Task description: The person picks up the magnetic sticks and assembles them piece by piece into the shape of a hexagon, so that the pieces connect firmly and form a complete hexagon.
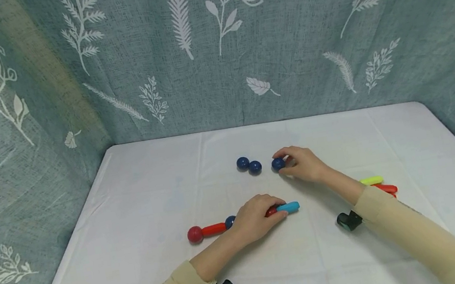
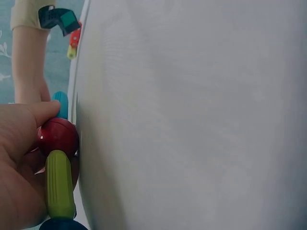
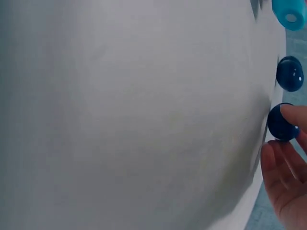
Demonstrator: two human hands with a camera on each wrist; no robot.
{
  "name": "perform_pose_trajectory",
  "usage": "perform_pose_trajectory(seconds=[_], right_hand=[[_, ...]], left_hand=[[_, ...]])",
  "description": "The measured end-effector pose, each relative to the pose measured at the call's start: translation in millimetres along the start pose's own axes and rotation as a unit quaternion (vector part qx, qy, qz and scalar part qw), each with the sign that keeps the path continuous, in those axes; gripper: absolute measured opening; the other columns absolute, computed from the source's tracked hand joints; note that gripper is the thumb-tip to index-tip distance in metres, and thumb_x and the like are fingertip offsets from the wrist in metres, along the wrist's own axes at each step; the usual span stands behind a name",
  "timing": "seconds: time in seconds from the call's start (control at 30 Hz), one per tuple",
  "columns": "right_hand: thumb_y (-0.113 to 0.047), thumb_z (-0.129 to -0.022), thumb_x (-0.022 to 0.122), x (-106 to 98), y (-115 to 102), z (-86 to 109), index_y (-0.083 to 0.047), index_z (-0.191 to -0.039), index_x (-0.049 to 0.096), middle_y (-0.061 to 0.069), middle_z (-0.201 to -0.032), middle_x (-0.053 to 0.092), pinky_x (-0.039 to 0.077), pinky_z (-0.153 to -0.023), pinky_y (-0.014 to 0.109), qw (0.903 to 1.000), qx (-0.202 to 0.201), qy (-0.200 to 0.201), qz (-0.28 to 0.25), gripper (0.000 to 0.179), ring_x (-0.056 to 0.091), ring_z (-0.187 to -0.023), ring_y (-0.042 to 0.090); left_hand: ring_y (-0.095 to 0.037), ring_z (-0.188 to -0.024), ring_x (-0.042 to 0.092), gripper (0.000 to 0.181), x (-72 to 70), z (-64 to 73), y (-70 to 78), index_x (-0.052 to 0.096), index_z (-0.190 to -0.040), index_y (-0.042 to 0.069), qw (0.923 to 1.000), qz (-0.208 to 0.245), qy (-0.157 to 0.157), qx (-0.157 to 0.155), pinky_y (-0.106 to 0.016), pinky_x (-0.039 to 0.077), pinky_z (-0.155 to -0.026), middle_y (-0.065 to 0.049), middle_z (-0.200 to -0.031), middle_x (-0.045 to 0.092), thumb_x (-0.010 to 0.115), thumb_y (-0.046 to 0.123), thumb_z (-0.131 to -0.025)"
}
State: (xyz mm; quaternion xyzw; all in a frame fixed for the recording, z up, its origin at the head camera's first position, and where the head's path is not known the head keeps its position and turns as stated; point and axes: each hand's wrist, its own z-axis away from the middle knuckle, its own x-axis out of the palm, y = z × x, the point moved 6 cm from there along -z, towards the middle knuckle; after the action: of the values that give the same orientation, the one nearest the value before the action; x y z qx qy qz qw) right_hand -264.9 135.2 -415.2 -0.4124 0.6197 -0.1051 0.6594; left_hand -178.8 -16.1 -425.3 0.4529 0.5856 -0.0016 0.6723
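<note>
My left hand (image 1: 256,218) grips a red ball (image 2: 58,136) in a row of joined balls and sticks on the white table. A light blue stick (image 1: 289,207) juts out past the fingertips. On the other side of that ball, the left wrist view has a yellow-green stick (image 2: 60,184), hidden under the hand in the head view. Further left come a dark blue ball (image 1: 230,221), a red stick (image 1: 214,229) and a larger red ball (image 1: 195,235) at the end. Farther back, my right hand (image 1: 304,165) pinches another dark blue ball (image 1: 277,164) between thumb and fingers.
Two loose dark blue balls (image 1: 255,167) lie side by side, left of the right hand. Beyond the right forearm, a yellow-green stick (image 1: 371,181) and red sticks (image 1: 386,188) are partly covered by the sleeve. A patterned curtain (image 1: 210,90) hangs behind the table (image 1: 150,189).
</note>
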Motion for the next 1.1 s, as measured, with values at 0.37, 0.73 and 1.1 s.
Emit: perform_pose_trajectory(seconds=[0.37, 0.73, 1.1], right_hand=[[-0.011, -0.086, 0.074, 0, 1, 37.6, -0.005, -0.119, 0.063, 0.009, -0.112, 0.065, 0.054, -0.08, 0.034, 0.9986, 0.023, -0.041, -0.024, 0.036, 0.063, -0.099, 0.026], [-0.011, -0.085, 0.075, 5, 1, 69.1, -0.006, -0.116, 0.063, 0.007, -0.11, 0.065, 0.054, -0.079, 0.029, 0.9941, 0.031, -0.068, -0.079, 0.034, 0.062, -0.097, 0.022], [-0.011, -0.086, 0.074, 13, -5, 78.6, -0.006, -0.117, 0.062, 0.005, -0.109, 0.065, 0.053, -0.083, 0.027, 0.9903, 0.031, -0.081, -0.109, 0.035, 0.061, -0.097, 0.02]], left_hand=[[-0.012, -0.091, 0.059, 0.024, -5.2, 5.4, -8.9, 0.072, -0.113, 0.014, 0.9998, 0.014, -0.001, -0.012, -0.026, 0.048, -0.079, 0.002, -0.103, 0.069, 0.067, 0.027, -0.093], [-0.014, -0.093, 0.059, 0.024, -10.8, 5.7, -12.9, 0.072, -0.112, 0.013, 0.9997, 0.018, 0.006, -0.015, -0.028, 0.049, -0.08, 0.001, -0.103, 0.069, 0.068, 0.026, -0.093], [-0.013, -0.089, 0.058, 0.024, -10.7, 5.4, -13.7, 0.072, -0.112, 0.011, 0.9997, 0.015, 0.008, -0.017, -0.027, 0.048, -0.077, 0.0, -0.101, 0.069, 0.068, 0.024, -0.092]])
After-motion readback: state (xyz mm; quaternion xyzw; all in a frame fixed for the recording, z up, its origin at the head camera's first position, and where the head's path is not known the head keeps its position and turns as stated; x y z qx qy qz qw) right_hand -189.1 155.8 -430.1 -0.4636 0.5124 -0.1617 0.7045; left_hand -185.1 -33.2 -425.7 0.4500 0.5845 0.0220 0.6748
